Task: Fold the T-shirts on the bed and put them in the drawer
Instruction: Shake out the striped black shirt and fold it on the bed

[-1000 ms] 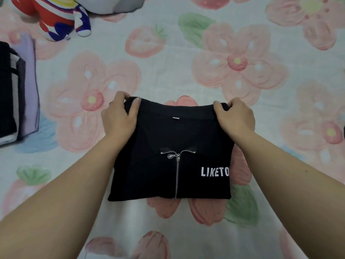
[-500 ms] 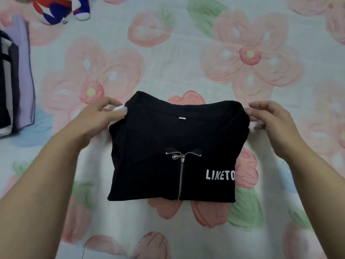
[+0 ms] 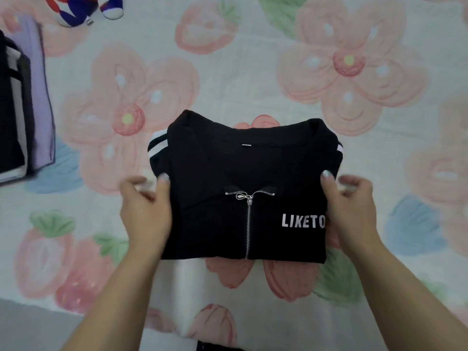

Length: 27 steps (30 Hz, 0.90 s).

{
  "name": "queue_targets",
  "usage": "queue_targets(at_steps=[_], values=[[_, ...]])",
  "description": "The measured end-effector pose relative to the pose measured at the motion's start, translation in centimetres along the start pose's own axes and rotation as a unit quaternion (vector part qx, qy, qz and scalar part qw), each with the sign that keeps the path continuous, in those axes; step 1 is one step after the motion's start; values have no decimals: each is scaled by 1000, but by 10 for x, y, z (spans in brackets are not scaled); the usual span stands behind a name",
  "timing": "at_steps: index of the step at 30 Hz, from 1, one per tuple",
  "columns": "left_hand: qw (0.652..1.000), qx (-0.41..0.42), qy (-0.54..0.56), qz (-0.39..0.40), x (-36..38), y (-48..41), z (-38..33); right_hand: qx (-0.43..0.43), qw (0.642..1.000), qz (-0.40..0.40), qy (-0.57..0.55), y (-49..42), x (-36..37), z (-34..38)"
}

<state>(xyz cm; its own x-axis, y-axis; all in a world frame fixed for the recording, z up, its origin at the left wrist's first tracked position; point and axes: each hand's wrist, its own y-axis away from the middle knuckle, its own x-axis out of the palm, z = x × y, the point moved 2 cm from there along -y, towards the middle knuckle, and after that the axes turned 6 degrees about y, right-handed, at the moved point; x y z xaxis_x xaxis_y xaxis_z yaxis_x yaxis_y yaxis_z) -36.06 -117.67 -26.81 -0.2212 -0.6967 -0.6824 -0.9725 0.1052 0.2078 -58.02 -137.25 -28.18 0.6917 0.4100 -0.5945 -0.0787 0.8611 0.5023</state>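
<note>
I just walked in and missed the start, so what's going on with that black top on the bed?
A person is folding laundry on the flowered bed. A black zip-front T-shirt lies already folded into a rectangle. The left hand is at its left edge and the right hand at its right edge, each thumb on top; the fingers are blurred, so a grip can't be confirmed. A stack of folded clothes sits at the far left, a plush toy at the top.
</note>
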Motion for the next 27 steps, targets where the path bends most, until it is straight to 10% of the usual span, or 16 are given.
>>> queue_targets(at_steps=[6, 13, 17, 22, 27], values=[[993, 52, -96, 46, -13, 49, 32, -36, 990, 95, 93, 55, 1, -40], [995, -51, -41, 75, -10, 31, 47, -24, 990, 14, 136, 45, 3, -39], [982, -140, 78, 98, -11, 3, 27, 74, 991, 90, -64, 29, 2, -20], [880, -257, 256, 305, 9, -16, 7, 159, 860, 318, -366, 9, -3, 14], [910, -146, 215, 323, 6, -6, 8, 6, 973, 231, -16, 14, 15, 9]])
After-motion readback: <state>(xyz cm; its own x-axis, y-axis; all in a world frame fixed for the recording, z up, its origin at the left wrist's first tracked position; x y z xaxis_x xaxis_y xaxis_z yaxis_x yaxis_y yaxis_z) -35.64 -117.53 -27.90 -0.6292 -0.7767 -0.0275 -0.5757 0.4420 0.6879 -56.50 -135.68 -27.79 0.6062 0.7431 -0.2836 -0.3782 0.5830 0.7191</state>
